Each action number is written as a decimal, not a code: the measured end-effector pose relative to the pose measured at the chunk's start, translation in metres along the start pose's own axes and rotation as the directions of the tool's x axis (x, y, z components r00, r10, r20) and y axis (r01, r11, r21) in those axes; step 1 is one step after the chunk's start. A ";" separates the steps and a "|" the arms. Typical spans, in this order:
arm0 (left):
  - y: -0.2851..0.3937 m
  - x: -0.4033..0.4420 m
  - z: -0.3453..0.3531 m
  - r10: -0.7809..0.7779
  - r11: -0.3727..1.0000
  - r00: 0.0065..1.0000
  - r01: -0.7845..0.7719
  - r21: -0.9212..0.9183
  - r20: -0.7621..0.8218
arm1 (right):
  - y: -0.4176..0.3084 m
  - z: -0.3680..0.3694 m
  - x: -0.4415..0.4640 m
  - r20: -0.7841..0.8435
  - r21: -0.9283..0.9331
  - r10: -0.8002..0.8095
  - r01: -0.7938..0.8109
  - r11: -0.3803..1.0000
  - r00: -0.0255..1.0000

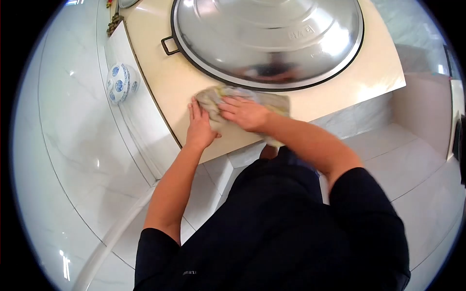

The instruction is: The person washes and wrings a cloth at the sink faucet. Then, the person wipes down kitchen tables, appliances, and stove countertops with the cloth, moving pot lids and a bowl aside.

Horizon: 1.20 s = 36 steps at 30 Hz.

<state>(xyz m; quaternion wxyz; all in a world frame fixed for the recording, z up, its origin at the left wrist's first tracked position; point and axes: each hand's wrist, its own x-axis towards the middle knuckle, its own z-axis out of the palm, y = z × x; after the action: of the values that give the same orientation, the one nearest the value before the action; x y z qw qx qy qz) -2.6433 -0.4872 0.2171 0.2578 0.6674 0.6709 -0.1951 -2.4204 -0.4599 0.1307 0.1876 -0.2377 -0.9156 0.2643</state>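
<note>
A greyish-beige cloth (275, 101) with yellowish patches lies crumpled on the cream countertop (170, 92), close to the front rim of a large wok. My right hand (244, 112) presses down on the cloth, its fingers bent into the fabric and slightly smeared by motion. At the cloth's left end rests my left hand (201, 128), fingers stretched forward and thumb apart, touching the cloth's edge. The shiny domed metal lid (267, 41) covers the wok. A black loop handle (170, 45) sticks out on the wok's left side.
Left of the counter, a blue-and-white porcelain jar (121, 83) stands by the white marble-look wall. A pale pipe (114, 235) runs along the lower left. Grey floor tiles (383, 145) and a low wall (422, 109) lie to the right.
</note>
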 end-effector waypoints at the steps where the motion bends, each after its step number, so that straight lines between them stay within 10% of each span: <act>1: -0.004 0.002 0.004 -0.010 1.000 1.000 0.009 0.018 0.024 | -0.004 0.005 0.013 0.005 0.009 0.035 -0.035 0.999 0.999; 12: -0.002 -0.001 0.004 0.010 0.997 0.999 -0.013 -0.077 -0.036 | 0.049 -0.123 -0.190 0.130 -0.108 0.068 -0.054 0.993 0.989; 19: -0.006 -0.002 0.001 0.015 0.992 0.999 -0.019 -0.127 -0.029 | 0.002 -0.023 -0.062 0.064 -0.012 -0.019 0.020 1.000 0.998; 26: -0.014 0.000 0.010 -0.107 0.994 0.994 0.107 -0.025 -0.001 | -0.027 0.022 0.075 -0.096 -0.001 0.257 -0.258 0.966 0.962; 32: -0.013 0.002 0.013 -0.144 0.987 0.990 0.144 -0.073 0.006 | 0.020 -0.069 -0.126 -0.029 0.007 0.053 -0.052 0.999 0.998; 36: -0.020 0.003 0.020 -0.111 0.985 0.993 0.106 -0.136 -0.028 | 0.053 -0.164 -0.266 0.077 -0.139 0.283 -0.270 0.953 0.956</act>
<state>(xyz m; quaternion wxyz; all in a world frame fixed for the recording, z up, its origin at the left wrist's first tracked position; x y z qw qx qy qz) -2.6615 -0.4976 0.1981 0.2792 0.6144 0.7222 -0.1516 -2.1082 -0.4980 0.1720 0.0890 -0.3621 -0.8962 0.2404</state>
